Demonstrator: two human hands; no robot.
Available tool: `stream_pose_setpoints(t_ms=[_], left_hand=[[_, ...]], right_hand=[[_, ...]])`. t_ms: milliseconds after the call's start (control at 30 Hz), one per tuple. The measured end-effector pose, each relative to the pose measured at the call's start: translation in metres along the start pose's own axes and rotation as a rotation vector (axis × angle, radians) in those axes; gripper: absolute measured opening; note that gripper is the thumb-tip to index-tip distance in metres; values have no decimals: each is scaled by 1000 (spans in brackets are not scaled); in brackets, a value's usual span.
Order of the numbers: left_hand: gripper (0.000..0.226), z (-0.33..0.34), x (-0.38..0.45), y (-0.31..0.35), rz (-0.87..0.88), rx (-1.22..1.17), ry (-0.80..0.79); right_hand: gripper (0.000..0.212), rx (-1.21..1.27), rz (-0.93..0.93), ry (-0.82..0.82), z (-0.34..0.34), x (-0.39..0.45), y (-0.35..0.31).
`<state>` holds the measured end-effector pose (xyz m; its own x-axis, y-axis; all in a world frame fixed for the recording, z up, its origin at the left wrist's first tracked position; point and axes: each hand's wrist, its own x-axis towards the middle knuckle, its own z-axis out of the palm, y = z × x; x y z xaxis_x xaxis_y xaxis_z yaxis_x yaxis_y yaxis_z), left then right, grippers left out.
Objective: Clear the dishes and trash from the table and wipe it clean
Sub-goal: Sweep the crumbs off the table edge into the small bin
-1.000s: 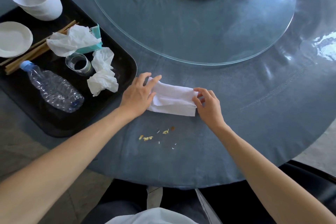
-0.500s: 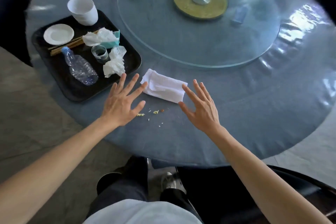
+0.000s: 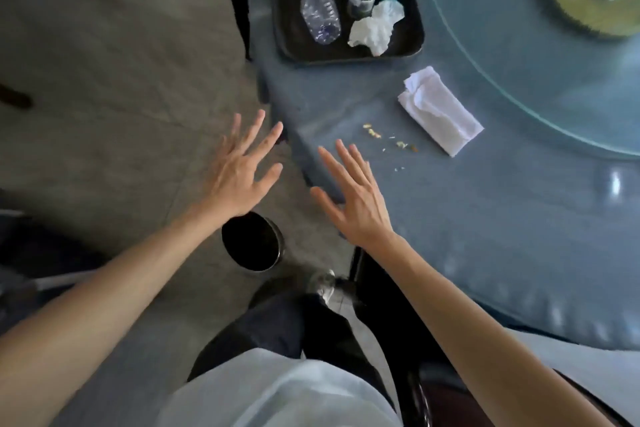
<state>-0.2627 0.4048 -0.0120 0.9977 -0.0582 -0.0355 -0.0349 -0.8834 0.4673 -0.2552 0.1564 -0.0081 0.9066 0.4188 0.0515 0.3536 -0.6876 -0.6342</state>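
Hands spread flat, fingers wide, holding nothing: left hand (image 3: pixel 239 173) over bare grey floor, right hand (image 3: pixel 356 199) over the rounded edge of the blue-grey table (image 3: pixel 485 218). Below the left wrist stands a round black bin (image 3: pixel 252 242). Past the right fingertips lie pale crumbs (image 3: pixel 388 140), then a folded white napkin (image 3: pixel 440 111). Farther off, a black tray (image 3: pixel 287 17) holds crumpled tissues (image 3: pixel 375 26) and a clear plastic bottle (image 3: pixel 318 9).

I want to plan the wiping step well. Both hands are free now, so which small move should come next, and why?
Probably reach the right hand to the folded white cloth and grip it. Both it and the left hand are open and hold nothing, while crumbs lie on the table just beside the cloth. The bottle, glass and tissues already sit in the black tray.
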Motion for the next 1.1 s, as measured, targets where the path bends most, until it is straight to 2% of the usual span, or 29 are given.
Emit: stream_pose_setpoints(t_ms=[133, 200, 367, 467, 533, 600, 733, 867, 1033, 1100], left_hand=[[66, 16, -69, -53, -213, -131, 42], [64, 31, -103, -80, -381, -176, 39], [65, 122, -162, -173, -657, -363, -123], [74, 184, -184, -211, -861, -510, -168], [83, 228, -185, -233, -948, -597, -144], [92, 275, -181, -254, -1029, -674, -102], [96, 367, -179, -285, -1144, -783, -47], [94, 427, -177, -298, -1049, -792, 53], [82, 462, -186, -306, -1139, -773, 224], [83, 463, -187, -309, -1143, -789, 237]], right_hand=[[63, 24, 5, -238, 68, -5, -24], [64, 34, 45, -346, 112, -7, -27], [66, 70, 248, -562, 237, -6, 11], [68, 155, 448, -542, 310, -14, 50], [73, 210, 582, -536, 353, -19, 77], [79, 223, 641, -538, 394, -21, 107], [93, 201, 740, -577, 466, -31, 166], [78, 199, 675, -609, 509, -42, 205], [77, 170, 622, -596, 528, -48, 218], [77, 158, 584, -575, 528, -48, 215]])
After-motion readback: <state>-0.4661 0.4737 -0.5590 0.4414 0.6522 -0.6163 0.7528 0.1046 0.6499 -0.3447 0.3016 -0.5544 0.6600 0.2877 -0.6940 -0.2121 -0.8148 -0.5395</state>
